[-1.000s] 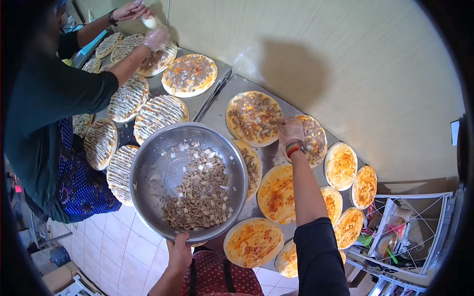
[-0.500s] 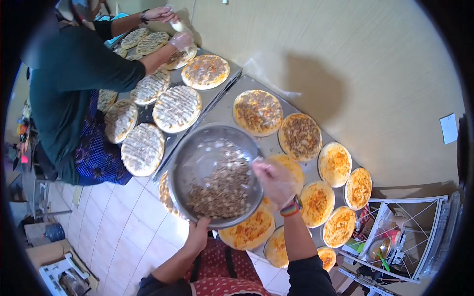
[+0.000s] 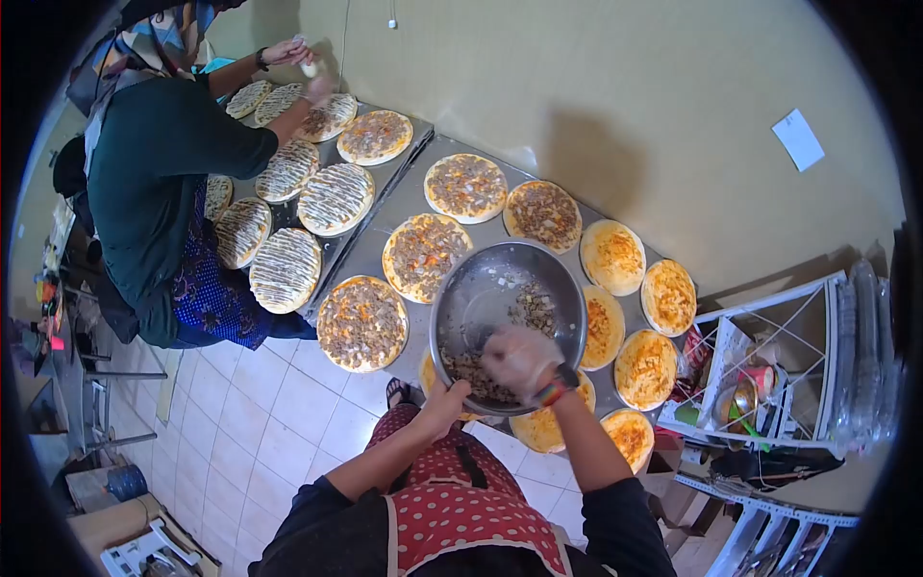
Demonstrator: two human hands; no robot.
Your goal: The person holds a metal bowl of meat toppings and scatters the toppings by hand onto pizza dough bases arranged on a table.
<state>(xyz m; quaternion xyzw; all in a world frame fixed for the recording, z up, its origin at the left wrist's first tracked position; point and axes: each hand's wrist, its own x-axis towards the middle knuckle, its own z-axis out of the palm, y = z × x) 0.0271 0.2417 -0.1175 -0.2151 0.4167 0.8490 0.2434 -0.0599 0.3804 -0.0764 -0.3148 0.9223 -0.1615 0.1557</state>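
Note:
My left hand [image 3: 444, 408] is closed on the near rim of a large steel bowl [image 3: 574, 298]. The bowl is tilted towards me above the metal table. Inside it lies a crumbly brown topping [image 3: 532, 310] with pale bits, probably chopped meat. My right hand [image 3: 517, 362], in a clear plastic glove, reaches down into the bowl at the topping. Its fingers are blurred and partly hidden, so their grip does not show. Left of the bowl are flat round breads with brown topping [image 3: 426, 256]. On its right are breads with only orange sauce [image 3: 648, 369].
At the left, a co-worker [image 3: 178, 183] holds a white squeeze bag [image 3: 309, 67] over breads striped with white sauce [image 3: 336, 199]. The wall [image 3: 692, 87] bounds the table's far side. A white wire rack [image 3: 769, 356] stands at the right.
My right hand has moved from beside the bowl's right rim down into it. The bowl is farther right over the breads, uncovering topped ones on its left. The camera view has shifted too.

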